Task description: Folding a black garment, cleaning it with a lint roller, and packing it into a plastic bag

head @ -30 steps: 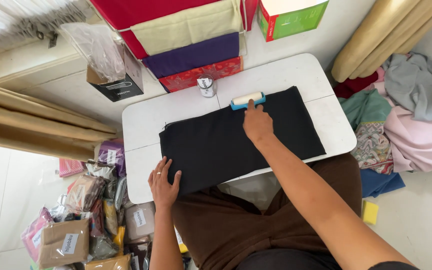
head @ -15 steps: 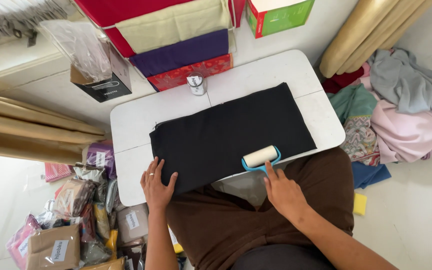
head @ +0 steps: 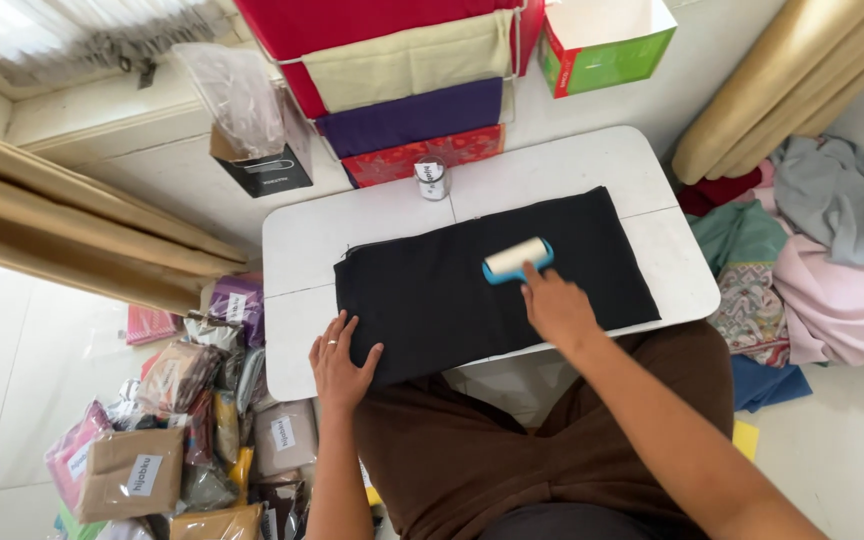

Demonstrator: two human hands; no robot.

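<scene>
Your lint roller (head: pixel 517 258) is back mid-cloth on the bench (head: pixel 297 250).
Right hand (head: pixel 557 310) grips its handle, up from the near edge; left hand (head: pixel 340 360), fingers spread, pins the black cloth (head: pixel 432 300).

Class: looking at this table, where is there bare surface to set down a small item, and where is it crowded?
Bare: white table left of the black cloth, and its far right corner beyond the small jar. Crowded: the middle, with lint roller, right hand, left hand.

Both arms are bare to the elbow; a thin ring sits on the left hand (head: pixel 340 366); brown trousers (head: pixel 512 440) cover the lap.
</scene>
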